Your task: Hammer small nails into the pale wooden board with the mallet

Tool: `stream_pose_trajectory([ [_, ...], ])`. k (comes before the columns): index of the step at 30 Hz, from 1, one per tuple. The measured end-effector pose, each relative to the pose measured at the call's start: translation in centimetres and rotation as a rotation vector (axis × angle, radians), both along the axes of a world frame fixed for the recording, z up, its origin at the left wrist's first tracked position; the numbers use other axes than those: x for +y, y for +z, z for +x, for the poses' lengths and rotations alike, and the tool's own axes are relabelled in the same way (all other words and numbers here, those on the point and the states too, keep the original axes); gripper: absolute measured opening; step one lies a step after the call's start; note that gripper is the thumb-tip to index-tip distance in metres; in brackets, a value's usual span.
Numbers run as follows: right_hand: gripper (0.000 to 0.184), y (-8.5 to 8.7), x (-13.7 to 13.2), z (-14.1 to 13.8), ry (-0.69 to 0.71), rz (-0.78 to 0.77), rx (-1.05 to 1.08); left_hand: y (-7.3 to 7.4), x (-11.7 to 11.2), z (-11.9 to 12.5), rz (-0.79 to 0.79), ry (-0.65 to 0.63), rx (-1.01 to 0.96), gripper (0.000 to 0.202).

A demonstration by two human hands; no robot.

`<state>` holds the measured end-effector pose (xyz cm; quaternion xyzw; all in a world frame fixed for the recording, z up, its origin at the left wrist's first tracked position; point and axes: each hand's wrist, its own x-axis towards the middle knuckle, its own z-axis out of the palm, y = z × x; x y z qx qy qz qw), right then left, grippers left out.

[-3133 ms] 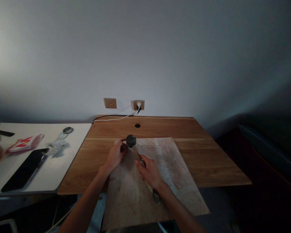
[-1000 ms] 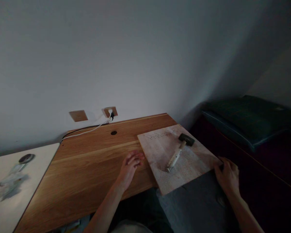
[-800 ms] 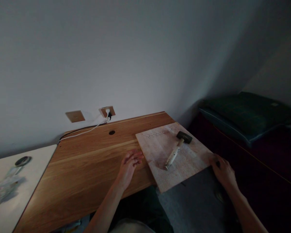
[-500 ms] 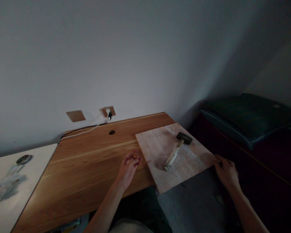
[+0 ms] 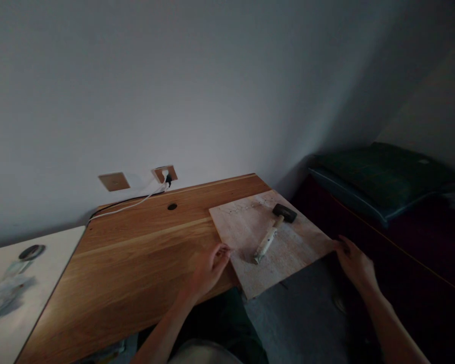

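Two hands (image 5: 208,269) (image 5: 358,265), board (image 5: 296,245) between; hammer (image 5: 272,234) atop, diagonal

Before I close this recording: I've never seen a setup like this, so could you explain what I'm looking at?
There is no machine here, only a person's two bare hands. The view comes from one camera worn on the person's head, looking forward and down. A board lies on a wooden table, partly overhanging its near edge. On the board lies a hammer, which neither hand holds. The left hand is at the board's left edge, and the right hand is at its near right corner; how firmly either grips it is hard to tell. Further left, a white table bears a dark round thing and some crumpled plastic. Behind, a plug sits in a wall socket.
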<state>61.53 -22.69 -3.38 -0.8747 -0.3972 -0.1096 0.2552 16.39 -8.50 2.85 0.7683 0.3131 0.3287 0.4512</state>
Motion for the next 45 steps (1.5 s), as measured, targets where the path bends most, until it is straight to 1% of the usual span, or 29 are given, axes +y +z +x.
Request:
stream_pose_trajectory([
  [2, 0.064, 0.3, 0.2, -0.3, 0.002, -0.013, 0.025, -0.2, -0.2, 0.2, 0.310, -0.042, 0.239, 0.021],
  [4, 0.065, 0.7, 0.4, -0.7, -0.001, -0.032, 0.037, -0.6, -0.4, 0.4, 0.526, -0.085, 0.414, 0.025],
  [6, 0.066, 1.0, 0.6, -1.1, -0.021, -0.056, 0.028, -0.9, -0.6, 0.6, 0.627, -0.100, 0.512, 0.030],
  [8, 0.065, 1.3, 0.6, -1.4, -0.045, -0.078, 0.012, -1.0, -0.6, 0.7, 0.667, -0.094, 0.554, 0.032],
  [11, 0.064, 1.7, 0.5, -1.7, -0.053, -0.100, -0.010, -0.7, -0.7, 0.8, 0.705, -0.085, 0.591, 0.032],
  [14, 0.063, 2.1, 0.3, -2.4, -0.059, -0.087, -0.027, -0.4, -0.6, 0.6, 0.690, -0.096, 0.590, 0.033],
  [18, 0.065, 2.4, -0.2, -3.5, -0.031, -0.037, -0.036, -0.2, -0.5, -0.1, 0.557, -0.110, 0.469, 0.035],
  [21, 0.066, 2.5, -0.6, -4.4, 0.002, -0.055, -0.024, 0.1, -0.5, -1.0, 0.453, -0.100, 0.391, 0.033],
  [23, 0.065, 2.5, -0.8, -5.2, 0.035, -0.057, -0.009, 0.4, -0.5, -1.7, 0.389, -0.083, 0.386, 0.029],
  [26, 0.060, 2.5, -1.2, -6.8, 0.068, -0.030, 0.001, 0.8, -0.5, -3.1, 0.335, -0.061, 0.439, 0.025],
  [30, 0.056, 2.6, -1.9, -9.7, 0.114, -0.001, 0.031, 0.9, -0.8, -5.6, 0.364, -0.031, 0.534, 0.025],
  [35, 0.051, 3.2, -2.4, -13.7, 0.214, 0.054, 0.050, 1.0, -1.6, -9.3, 0.422, 0.023, 0.631, 0.029],
  [37, 0.049, 3.4, -2.4, -15.4, 0.238, 0.072, 0.049, 1.1, -1.8, -11.0, 0.419, 0.090, 0.692, 0.031],
  [40, 0.046, 3.6, -2.4, -17.9, 0.283, 0.084, 0.041, 1.1, -1.9, -13.6, 0.368, 0.197, 0.778, 0.034],
  [45, 0.037, 4.0, -2.4, -21.4, 0.417, 0.100, 0.028, 0.9, -2.1, -17.8, 0.299, 0.317, 0.810, 0.038],
])
